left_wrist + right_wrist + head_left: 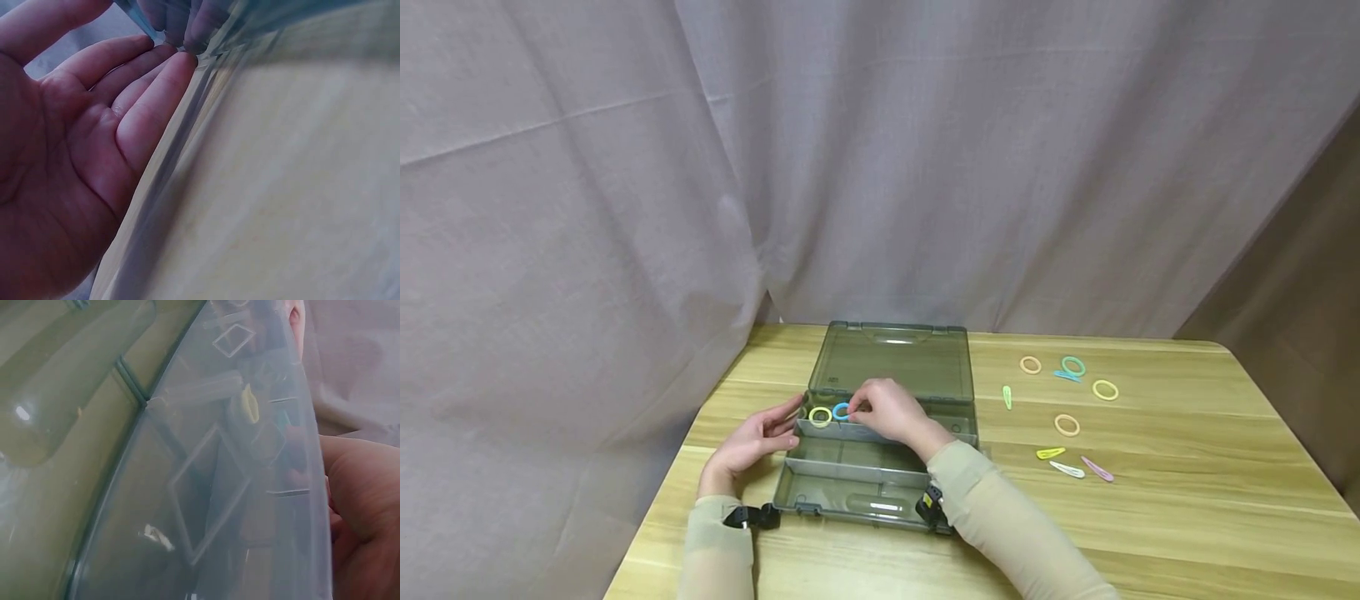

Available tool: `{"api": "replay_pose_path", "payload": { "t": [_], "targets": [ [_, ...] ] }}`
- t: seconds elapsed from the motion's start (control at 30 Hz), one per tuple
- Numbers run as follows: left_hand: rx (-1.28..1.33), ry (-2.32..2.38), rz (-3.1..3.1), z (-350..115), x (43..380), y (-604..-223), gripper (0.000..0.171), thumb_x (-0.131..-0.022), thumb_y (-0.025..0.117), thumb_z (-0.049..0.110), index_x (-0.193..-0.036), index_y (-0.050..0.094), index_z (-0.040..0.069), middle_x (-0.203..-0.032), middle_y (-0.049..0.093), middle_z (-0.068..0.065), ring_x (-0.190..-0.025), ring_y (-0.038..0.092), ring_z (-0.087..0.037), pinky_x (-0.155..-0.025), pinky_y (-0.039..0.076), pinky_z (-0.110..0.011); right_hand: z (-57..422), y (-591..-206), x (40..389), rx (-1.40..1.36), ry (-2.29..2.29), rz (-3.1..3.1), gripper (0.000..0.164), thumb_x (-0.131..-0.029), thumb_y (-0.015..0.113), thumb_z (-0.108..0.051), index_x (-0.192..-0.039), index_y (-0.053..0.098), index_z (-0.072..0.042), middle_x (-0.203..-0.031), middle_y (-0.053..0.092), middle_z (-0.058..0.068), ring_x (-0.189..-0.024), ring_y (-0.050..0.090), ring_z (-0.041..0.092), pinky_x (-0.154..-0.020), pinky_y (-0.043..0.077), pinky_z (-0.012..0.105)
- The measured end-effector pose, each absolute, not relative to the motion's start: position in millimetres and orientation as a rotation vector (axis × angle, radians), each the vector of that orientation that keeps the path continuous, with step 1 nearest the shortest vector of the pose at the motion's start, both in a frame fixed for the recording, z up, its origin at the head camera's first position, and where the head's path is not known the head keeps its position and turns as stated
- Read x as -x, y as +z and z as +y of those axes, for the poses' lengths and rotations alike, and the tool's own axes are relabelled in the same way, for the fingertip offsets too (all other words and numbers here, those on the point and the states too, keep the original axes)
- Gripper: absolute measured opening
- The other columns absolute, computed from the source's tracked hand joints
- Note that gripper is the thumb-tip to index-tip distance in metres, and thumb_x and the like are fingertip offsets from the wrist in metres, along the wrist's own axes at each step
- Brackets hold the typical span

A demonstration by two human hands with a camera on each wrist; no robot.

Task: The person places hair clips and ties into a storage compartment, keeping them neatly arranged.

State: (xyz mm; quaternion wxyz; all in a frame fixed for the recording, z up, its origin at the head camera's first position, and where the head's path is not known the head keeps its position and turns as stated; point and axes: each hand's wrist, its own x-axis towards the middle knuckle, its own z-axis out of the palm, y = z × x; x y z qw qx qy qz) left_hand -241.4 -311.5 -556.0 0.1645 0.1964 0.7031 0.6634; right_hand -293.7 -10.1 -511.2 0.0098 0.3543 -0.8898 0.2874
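A clear dark-green organizer box (pixel 857 477) lies with its lid (pixel 891 358) laid back. My left hand (pixel 760 437) rests on the box's left side; in the left wrist view its nearly straight fingers (pixel 159 106) touch the wall. Over the back compartment, my right hand (pixel 891 408) pinches a blue hair tie (pixel 835 412) between thumb and fingers. Just left of it, a yellow hair tie (pixel 811 418) is in that compartment. From the right wrist, the yellow hair tie (pixel 249 404) shows through a translucent divider (pixel 187 456), with part of my right hand (pixel 365 506) beyond.
To the right on the wooden table (pixel 1210 467) lie several hair ties, among them a green one (pixel 1082 364) and a yellow one (pixel 1096 393). Several snap hair clips are scattered there, including a pink clip (pixel 1097 469) and a white clip (pixel 1067 470). A grey curtain (pixel 925 167) hangs behind.
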Motion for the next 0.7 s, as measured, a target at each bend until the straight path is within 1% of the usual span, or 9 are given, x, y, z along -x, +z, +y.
{"api": "replay_pose_path", "payload": {
  "t": [0.17, 0.37, 0.7],
  "targets": [
    [-0.558, 1.907, 1.984, -310.6, 241.9, -555.7, 0.081, -0.100, 0.068, -0.003, -0.164, 0.018, -0.013, -0.173, 0.011, -0.029, -0.155, 0.019, -0.050, -0.115, 0.040, -0.019, -10.7, -510.1, 292.6, -1.104, 0.904, -2.796, 0.005, -0.094, 0.085, -0.019, -0.095, 0.084, -0.015, -0.102, 0.076, -0.001, -0.096, 0.071, 0.018, -0.086, 0.061, 0.038],
    [-0.548, 1.912, 1.978, -309.9, 242.8, -556.1, 0.082, -0.099, 0.068, -0.004, -0.164, 0.018, -0.012, -0.173, 0.011, -0.028, -0.156, 0.019, -0.050, -0.115, 0.040, -0.020, -10.2, -509.0, 291.5, -1.112, 0.928, -2.793, 0.008, -0.093, 0.086, -0.016, -0.100, 0.084, -0.013, -0.104, 0.078, 0.002, -0.098, 0.072, 0.022, -0.086, 0.060, 0.042],
    [-0.532, 1.902, 1.987, -309.6, 241.3, -557.0, 0.081, -0.099, 0.065, -0.006, -0.165, 0.018, -0.011, -0.173, 0.011, -0.027, -0.156, 0.020, -0.050, -0.115, 0.041, -0.021, -9.0, -510.3, 290.7, -1.109, 0.927, -2.801, 0.008, -0.093, 0.086, -0.017, -0.100, 0.085, -0.014, -0.104, 0.077, 0.000, -0.097, 0.071, 0.020, -0.086, 0.060, 0.040]
  ]
}}
